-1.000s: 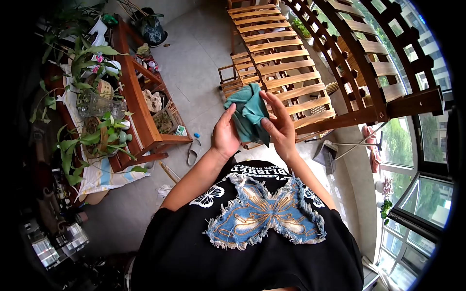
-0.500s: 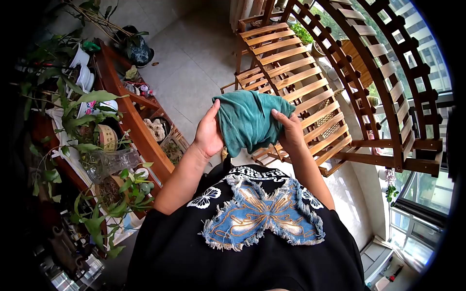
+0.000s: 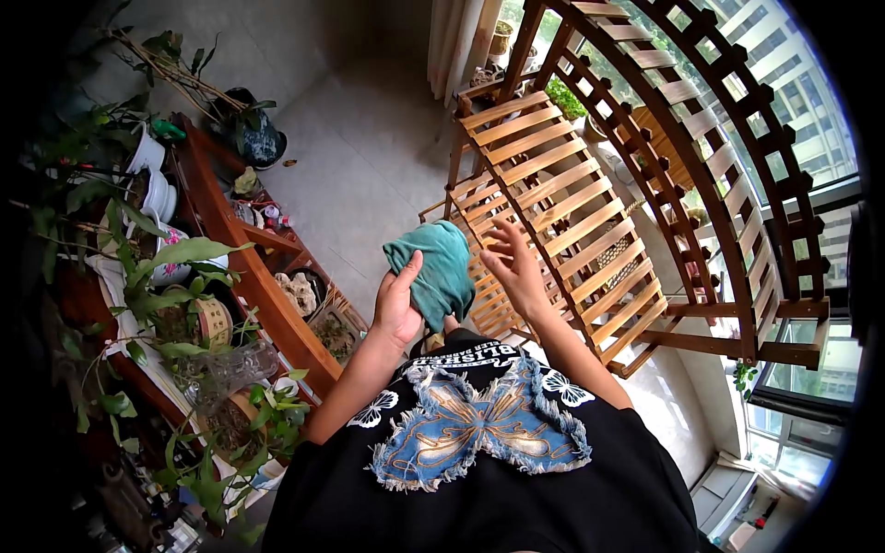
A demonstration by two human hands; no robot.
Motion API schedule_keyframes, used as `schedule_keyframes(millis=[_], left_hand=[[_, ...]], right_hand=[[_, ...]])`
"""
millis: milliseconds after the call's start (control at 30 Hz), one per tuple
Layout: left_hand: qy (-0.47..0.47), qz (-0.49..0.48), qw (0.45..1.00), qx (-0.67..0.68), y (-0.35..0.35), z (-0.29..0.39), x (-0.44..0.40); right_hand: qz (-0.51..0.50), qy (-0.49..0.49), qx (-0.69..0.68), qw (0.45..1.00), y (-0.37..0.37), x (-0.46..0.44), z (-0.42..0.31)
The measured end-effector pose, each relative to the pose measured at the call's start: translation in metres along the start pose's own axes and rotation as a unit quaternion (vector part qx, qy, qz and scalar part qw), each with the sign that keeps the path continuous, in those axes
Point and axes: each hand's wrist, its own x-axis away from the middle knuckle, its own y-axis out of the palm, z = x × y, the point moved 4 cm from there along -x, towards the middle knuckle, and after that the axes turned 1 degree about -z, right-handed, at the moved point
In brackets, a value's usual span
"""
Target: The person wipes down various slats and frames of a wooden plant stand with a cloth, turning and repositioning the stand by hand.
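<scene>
1. Head view, hands: the left hand is clamped on a green cloth, its thumb lying across the near side. The right hand is apart from the cloth, its fingers spread and loosely curled in the air just beside it.
2. Head view, the cloth: it hangs bunched and creased in front of the person's chest, above a black shirt with a frayed denim butterfly patch.
3. Head view, right side: a slatted wooden bench runs beyond the right hand — pale strips with gaps between them, set on darker rails. A lower slatted piece stands beside it, partly hidden by the cloth and hand. A curved wooden lattice rises along the bench, with tall windows behind and a leafy green plant near the far end.
4. Head view, left side: a reddish-brown wooden table carries trailing plants, a white pot and a clear glass vessel.
5. Head view, floor: grey tiles stretch between table and bench — a dark, mottled pot stands on them, and a pale curtain hangs at the far side.
</scene>
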Motion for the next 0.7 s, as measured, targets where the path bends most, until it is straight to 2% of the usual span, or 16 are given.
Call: schedule_keyframes(millis=[67, 133, 167, 233, 333, 367, 400, 467, 533, 600, 633, 667, 700], left_hand=[[0.031, -0.014, 0.998, -0.05, 0.018, 0.01, -0.006], [0.01, -0.05, 0.997, -0.061, 0.031, 0.009, -0.014], [0.016, -0.063, 0.994, -0.093, 0.036, 0.009, -0.022], [0.041, -0.077, 0.982, -0.169, 0.052, 0.014, -0.036], [0.188, -0.063, 0.853, -0.483, 0.073, 0.034, -0.055], [0.235, -0.05, 0.808, -0.537, 0.081, 0.041, -0.058], [0.239, -0.054, 0.806, -0.539, 0.085, 0.046, -0.066], [0.427, 0.015, 0.561, -0.709, 0.099, 0.059, -0.066], [0.442, 0.056, 0.545, -0.71, 0.103, 0.077, -0.083], [0.346, 0.012, 0.737, -0.581, 0.091, 0.085, -0.114], [0.254, -0.067, 0.837, -0.48, 0.083, 0.083, -0.135], [0.147, -0.142, 0.908, -0.365, 0.077, 0.08, -0.154], [0.059, -0.175, 0.944, -0.273, 0.075, 0.079, -0.169]], right_hand=[[-0.088, -0.007, -0.126, 0.988, 0.015, -0.007, -0.006], [-0.133, -0.004, -0.2, 0.971, 0.018, -0.015, -0.016], [-0.159, 0.032, -0.246, 0.956, 0.018, -0.018, -0.021], [-0.148, -0.017, -0.345, 0.927, 0.016, -0.031, -0.033], [-0.136, -0.012, -0.417, 0.898, 0.015, -0.055, -0.026], [-0.136, -0.007, -0.431, 0.892, 0.017, -0.06, -0.022], [-0.134, -0.01, -0.444, 0.886, 0.016, -0.071, -0.023], [-0.109, -0.014, -0.432, 0.895, 0.013, -0.083, -0.022], [-0.052, -0.029, -0.379, 0.923, 0.001, -0.1, -0.024], [-0.044, -0.048, -0.366, 0.928, -0.008, -0.112, -0.025], [-0.04, -0.061, -0.366, 0.928, -0.012, -0.122, -0.03], [-0.035, -0.071, -0.367, 0.927, -0.015, -0.131, -0.035], [-0.038, -0.073, -0.36, 0.929, -0.015, -0.141, -0.039]])
